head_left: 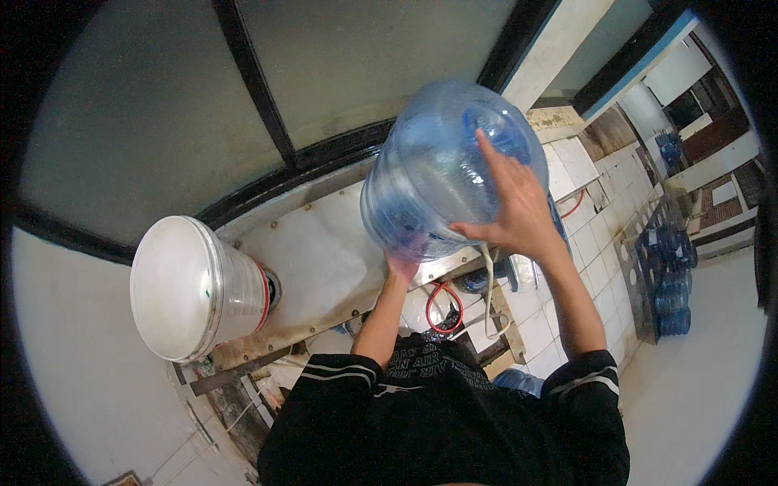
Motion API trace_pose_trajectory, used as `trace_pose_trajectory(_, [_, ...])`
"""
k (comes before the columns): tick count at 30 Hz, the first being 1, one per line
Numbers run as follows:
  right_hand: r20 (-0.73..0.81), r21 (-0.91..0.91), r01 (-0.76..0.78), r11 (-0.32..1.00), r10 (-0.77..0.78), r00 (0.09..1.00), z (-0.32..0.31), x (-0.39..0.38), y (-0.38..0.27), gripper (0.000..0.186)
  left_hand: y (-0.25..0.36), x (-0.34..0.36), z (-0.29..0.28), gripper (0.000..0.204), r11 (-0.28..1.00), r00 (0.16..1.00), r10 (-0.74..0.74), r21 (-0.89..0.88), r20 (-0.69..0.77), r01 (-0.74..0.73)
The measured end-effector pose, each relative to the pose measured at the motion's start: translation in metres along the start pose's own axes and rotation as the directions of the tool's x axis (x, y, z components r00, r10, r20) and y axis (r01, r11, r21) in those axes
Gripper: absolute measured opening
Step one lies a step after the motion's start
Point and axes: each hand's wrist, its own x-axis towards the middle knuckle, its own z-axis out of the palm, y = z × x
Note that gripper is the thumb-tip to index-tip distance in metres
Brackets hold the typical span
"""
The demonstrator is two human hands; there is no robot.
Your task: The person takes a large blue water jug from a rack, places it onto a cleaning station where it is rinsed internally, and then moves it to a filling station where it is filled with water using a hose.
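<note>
A large, clear blue water jug [429, 170] is held up tilted above the metal counter, its wet-looking wall catching the light. My right hand [519, 202] grips it from the right, thumb and fingers spread across its rounded end. From below, my left hand [403, 266] supports the jug's near left part; its fingers are mostly behind the jug and only dimly seen through the plastic. A white lidded bucket [174, 287] stands at the left end of the counter, apart from both hands.
The counter [316, 255] runs below a dark-framed frosted window [389, 65]. Under its near edge, a red hose [444, 308] loops beside a pale hose [489, 292]. Several blue jugs [673, 279] are stacked by a rack at the right, on the white tiled floor [596, 235].
</note>
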Motion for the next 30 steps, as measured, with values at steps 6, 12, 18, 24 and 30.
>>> trace_pose_trajectory(6, [0.129, -0.010, 0.059, 0.998, -0.058, 0.990, 0.042, 0.003, -0.008, 0.116, 0.007, -0.007, -0.064, 0.028, 0.930, 0.822, -0.103, 0.238, -0.559, 0.279])
trace_pose_trajectory(12, [0.274, 0.082, 0.260, 0.962, -0.273, 0.922, 0.057, 0.003, -0.020, 0.108, 0.071, -0.042, -0.139, 0.018, 0.883, 0.645, 0.386, 0.466, -0.659, -0.052])
trace_pose_trajectory(18, [-0.100, 0.617, 0.097, 0.781, -0.044, 0.994, 0.046, -0.009, 0.045, 0.091, 0.116, -0.083, 0.053, 0.030, 0.660, 0.589, 0.666, 0.730, -0.458, -0.179])
trace_pose_trajectory(24, [-0.127, 0.256, -0.710, 0.656, 0.751, 0.648, 0.110, 0.026, 0.247, 0.061, 0.103, -0.120, 0.168, 0.048, 0.296, 0.502, 0.864, 0.838, -0.031, -0.458])
trace_pose_trajectory(30, [0.347, 0.188, -0.853, 0.487, 0.780, 0.521, 0.233, 0.011, 0.386, 0.055, 0.041, -0.108, 0.237, 0.070, -0.248, 0.383, 0.846, 0.911, 0.369, -0.331])
